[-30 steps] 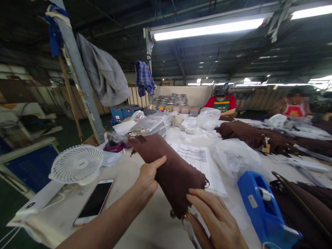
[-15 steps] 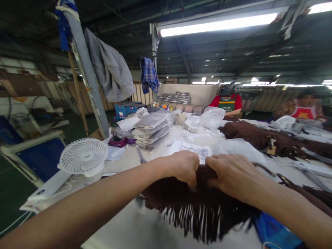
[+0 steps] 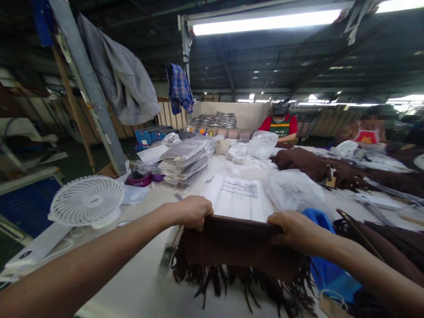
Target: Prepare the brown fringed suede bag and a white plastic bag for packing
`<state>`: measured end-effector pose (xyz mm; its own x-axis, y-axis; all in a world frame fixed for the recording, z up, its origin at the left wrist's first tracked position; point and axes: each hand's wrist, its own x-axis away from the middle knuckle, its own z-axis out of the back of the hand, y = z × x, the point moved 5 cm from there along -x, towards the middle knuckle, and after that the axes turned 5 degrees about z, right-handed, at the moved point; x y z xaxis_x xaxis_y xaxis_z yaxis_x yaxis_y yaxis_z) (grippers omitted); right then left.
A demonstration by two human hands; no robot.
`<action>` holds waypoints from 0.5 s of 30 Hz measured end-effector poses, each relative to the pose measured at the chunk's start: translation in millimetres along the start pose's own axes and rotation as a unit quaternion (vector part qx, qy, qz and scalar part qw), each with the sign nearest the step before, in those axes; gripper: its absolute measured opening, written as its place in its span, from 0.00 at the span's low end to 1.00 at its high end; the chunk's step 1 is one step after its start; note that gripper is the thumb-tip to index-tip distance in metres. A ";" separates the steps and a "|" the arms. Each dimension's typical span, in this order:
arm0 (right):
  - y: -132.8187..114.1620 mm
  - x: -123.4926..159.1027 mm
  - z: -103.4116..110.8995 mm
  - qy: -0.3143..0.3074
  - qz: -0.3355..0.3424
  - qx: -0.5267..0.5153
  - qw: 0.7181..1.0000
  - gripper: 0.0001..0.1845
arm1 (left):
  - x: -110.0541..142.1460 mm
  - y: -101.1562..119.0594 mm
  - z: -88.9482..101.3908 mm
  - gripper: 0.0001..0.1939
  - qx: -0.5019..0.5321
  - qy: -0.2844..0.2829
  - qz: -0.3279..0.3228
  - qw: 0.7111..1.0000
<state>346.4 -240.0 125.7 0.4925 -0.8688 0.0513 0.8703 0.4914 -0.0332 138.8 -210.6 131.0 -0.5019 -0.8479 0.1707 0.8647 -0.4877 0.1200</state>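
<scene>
A dark brown fringed bag (image 3: 238, 249) stands at the front of the white table, its long fringe hanging toward me. My left hand (image 3: 196, 213) is closed around the left end of its straight top edge. At the other end, my right hand (image 3: 293, 227) grips the same edge, thumb on the near side. Between the two hands the edge runs straight and taut. Just behind it lies a printed white sheet (image 3: 236, 194). A blue plastic bin (image 3: 326, 265) sits partly behind my right forearm. The bag's inside is out of sight.
At left stands a white fan (image 3: 88, 201). Beyond my left hand is a stack of plastic-wrapped packets (image 3: 185, 161). See-through plastic bags (image 3: 293, 190) and more brown fringed goods (image 3: 304, 165) cover the right side. Two people sit across the table.
My hands have moved apart along the bag's top edge, from close together to its two ends. More of the printed sheet and blue bin shows. The view has shifted right.
</scene>
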 end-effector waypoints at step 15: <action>-36.8 54.9 -84.9 0.315 0.111 0.170 0.927 0.22 | 55.6 -27.8 -79.8 0.16 -0.297 0.373 -0.128 0.869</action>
<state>341.1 -310.9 45.0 0.6538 -0.5545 -0.5148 0.7507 0.5604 0.3498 88.3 -260.7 59.1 -0.7197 -0.4856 -0.4963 0.6942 -0.5138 -0.5041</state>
